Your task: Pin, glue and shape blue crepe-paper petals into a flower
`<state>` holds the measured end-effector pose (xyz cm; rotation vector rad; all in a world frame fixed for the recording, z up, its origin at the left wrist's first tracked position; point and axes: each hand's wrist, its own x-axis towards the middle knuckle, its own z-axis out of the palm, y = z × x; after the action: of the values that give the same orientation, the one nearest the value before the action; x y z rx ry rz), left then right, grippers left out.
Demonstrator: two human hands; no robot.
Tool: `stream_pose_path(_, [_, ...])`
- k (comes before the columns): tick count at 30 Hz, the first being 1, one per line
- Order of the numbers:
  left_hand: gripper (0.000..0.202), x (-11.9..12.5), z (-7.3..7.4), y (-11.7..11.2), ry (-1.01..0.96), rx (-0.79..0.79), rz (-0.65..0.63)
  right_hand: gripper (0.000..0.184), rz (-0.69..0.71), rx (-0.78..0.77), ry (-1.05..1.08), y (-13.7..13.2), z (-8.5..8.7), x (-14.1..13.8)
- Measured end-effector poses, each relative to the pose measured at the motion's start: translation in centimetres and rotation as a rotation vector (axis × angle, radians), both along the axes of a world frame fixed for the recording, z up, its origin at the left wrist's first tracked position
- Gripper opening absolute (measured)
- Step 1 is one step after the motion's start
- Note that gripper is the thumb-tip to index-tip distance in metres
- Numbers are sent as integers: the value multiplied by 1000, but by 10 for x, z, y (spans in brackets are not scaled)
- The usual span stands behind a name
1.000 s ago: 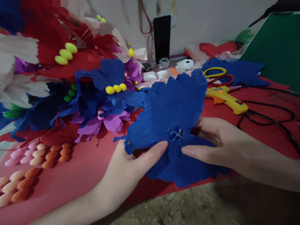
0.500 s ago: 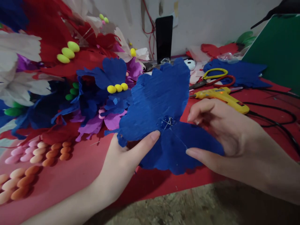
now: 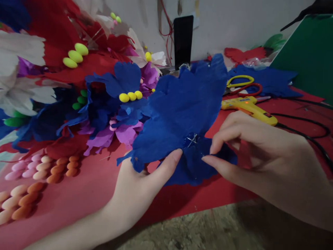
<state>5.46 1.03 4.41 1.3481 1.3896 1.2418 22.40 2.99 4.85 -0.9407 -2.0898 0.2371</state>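
My left hand grips a blue crepe-paper flower with scalloped edges, its thumb on the front and its fingers hidden behind. Silvery strands cross over a round, glossy dark-blue spot low on the flower. Just right of that spot, my right hand has thumb and forefinger nearly together in a pinch. Anything between those fingertips is too fine to make out. Part of the lower right petal lies behind the right hand.
Red, white, blue and purple paper flowers crowd the left. Coloured oval pieces lie on the red table. Scissors, a yellow glue gun with black cord, and a green board are at right; a phone stands behind.
The flower has tilted and shifted slightly right. My right thumb and forefinger have closed toward each other beside its centre. The thin strand seen earlier running to the right thumb no longer shows clearly.
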Motion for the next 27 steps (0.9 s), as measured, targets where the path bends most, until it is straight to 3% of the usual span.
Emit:
stream_pose_path(6, [6, 5, 2, -1, 188, 75, 40, 18, -32, -48, 81, 4, 1, -2])
stream_pose_path(12, [6, 4, -1, 0, 207, 102, -11, 20, -35, -328, 259, 4, 2, -7])
stream_pose_path(27, [19, -1, -5, -1, 284, 140, -133, 16, -60, -647, 447, 0, -5, -10])
